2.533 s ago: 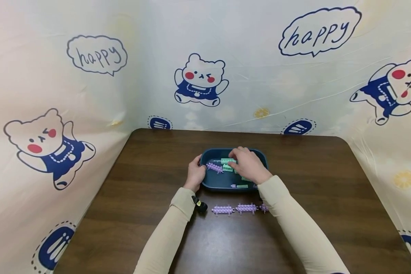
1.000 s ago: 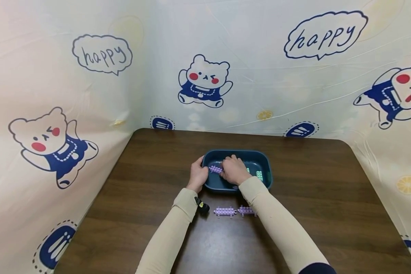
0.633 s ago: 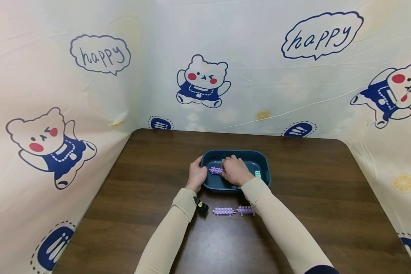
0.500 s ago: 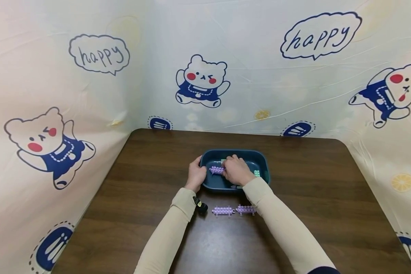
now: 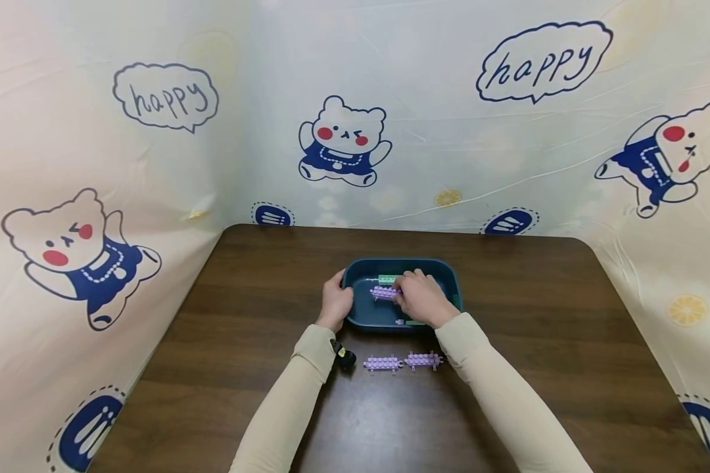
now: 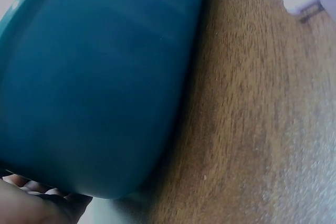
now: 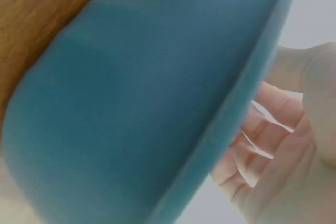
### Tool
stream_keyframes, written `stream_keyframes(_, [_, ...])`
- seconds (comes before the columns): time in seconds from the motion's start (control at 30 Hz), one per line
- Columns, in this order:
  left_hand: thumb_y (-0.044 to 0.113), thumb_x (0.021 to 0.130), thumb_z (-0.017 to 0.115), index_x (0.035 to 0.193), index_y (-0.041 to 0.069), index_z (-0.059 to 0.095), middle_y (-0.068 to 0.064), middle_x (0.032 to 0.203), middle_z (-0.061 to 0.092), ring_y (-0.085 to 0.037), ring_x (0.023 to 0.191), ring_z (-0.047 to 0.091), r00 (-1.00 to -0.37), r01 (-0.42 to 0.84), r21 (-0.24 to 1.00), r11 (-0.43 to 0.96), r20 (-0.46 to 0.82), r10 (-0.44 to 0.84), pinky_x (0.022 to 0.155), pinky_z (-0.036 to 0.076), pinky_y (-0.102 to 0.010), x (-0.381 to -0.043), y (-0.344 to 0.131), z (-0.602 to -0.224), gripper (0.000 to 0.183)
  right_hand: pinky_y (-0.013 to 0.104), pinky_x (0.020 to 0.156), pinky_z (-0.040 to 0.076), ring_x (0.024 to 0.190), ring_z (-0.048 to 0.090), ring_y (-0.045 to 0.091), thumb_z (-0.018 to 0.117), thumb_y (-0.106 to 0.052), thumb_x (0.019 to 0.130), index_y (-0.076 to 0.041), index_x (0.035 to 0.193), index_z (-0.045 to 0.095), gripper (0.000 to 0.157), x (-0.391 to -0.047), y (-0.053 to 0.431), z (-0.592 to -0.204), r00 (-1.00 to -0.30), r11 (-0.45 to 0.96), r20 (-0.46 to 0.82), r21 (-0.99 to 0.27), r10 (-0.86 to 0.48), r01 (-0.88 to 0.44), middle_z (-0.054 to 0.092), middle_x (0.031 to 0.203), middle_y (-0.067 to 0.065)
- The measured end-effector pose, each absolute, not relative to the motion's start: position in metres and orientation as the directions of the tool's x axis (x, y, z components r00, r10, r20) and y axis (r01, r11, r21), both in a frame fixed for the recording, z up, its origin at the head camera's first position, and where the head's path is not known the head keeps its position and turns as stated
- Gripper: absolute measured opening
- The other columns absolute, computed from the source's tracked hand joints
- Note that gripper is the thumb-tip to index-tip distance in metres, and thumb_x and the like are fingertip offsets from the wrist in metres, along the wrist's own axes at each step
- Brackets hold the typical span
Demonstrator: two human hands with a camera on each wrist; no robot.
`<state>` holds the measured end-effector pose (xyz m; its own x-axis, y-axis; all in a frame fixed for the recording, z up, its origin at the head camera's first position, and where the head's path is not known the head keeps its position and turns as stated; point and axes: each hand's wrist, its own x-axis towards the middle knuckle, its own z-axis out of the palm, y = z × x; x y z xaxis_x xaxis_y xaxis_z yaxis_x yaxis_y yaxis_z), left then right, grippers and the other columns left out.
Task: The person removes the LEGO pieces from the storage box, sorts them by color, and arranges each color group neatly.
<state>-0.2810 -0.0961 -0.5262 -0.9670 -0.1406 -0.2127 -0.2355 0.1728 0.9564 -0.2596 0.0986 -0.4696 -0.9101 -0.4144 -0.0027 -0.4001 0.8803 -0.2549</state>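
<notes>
A dark teal plastic tray (image 5: 362,311) sits on the table, with its outer wall filling much of both wrist views. My left hand (image 5: 336,303) grips its left end, thumb at the rim and fingers outside. Inside the tray, my right hand (image 5: 425,299) pinches the right end of a purple studded building block (image 5: 383,293) with small side pegs. The fingertips are partly hidden behind the hand in the head view. Just behind that block lies a mint-green building block (image 5: 388,279). A thin green and purple piece (image 5: 411,322) lies along the tray's near wall.
Two more purple studded blocks lie in a row in front of the tray, a left one (image 5: 382,363) and a right one (image 5: 423,360). A black device (image 5: 346,357) is strapped at the left wrist. Printed cloth (image 5: 242,131) hangs behind the brown table (image 5: 260,315).
My right hand has gone from the green blocks to the purple block at the tray's left, then drawn it rightward inside the tray. My left hand stays on the tray's end.
</notes>
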Motion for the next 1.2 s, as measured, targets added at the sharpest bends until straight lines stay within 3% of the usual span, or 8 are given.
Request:
stream_keyframes(0.6, [-0.002, 0.093, 0.045, 0.145, 0.009, 0.045, -0.01, 0.146, 0.046, -0.029, 0.133, 0.042, -0.968, -0.233, 0.958, 0.169, -0.212, -0.135, 0.106, 0.036, -0.05, -0.284, -0.097, -0.525, 0.053, 0.041, 0.078, 0.045, 0.09, 0.051, 0.024, 0.069, -0.019, 0.09, -0.004, 0.107, 0.071, 0.022, -0.229, 0.142, -0.455, -0.914, 0.857, 0.118, -0.318, -0.388, -0.405, 0.066, 0.099, 0.007])
stream_keyframes(1.2, [-0.002, 0.093, 0.045, 0.145, 0.011, 0.046, -0.008, 0.146, 0.046, -0.026, 0.133, 0.042, -0.967, -0.241, 0.952, 0.188, -0.219, -0.13, 0.106, 0.037, -0.048, -0.286, -0.098, -0.53, 0.054, 0.042, 0.077, 0.044, 0.089, 0.051, 0.025, 0.071, -0.015, 0.088, -0.003, 0.107, 0.07, 0.022, -0.202, 0.183, -0.451, -0.934, 0.874, 0.149, -0.329, -0.325, -0.356, 0.065, 0.097, 0.008])
